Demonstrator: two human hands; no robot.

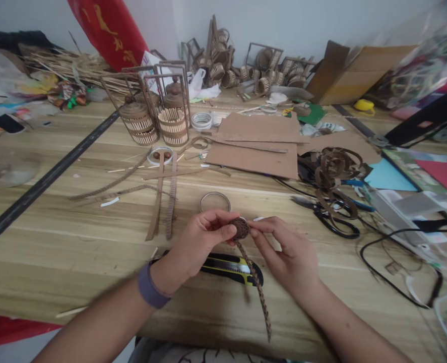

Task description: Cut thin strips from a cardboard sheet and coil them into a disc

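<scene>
Pinched between the thumb and fingers of my left hand [211, 232] is a small round brown disc of coiled cardboard strip [240, 229]. A braided-looking tail of the strip [259, 287] hangs from it toward the table's front edge. At the disc's right rim, my right hand [283, 247] has its thumb and forefinger pressed together; they seem to grip the strip's edge, though the fingertips hide it. Below both hands lies a yellow and black utility knife [227, 267]. A metal ring [214, 201] rests just beyond my left fingers.
Black-handled scissors [332, 217] lie at right beside a heap of curled brown strips [336, 166]. Cardboard sheets [253, 156] lie mid-table, and loose strips [157, 201] at left. Small lidded baskets [138, 121] stand behind, near rolls of tape [201, 121]. A cardboard box [359, 75] sits at the back.
</scene>
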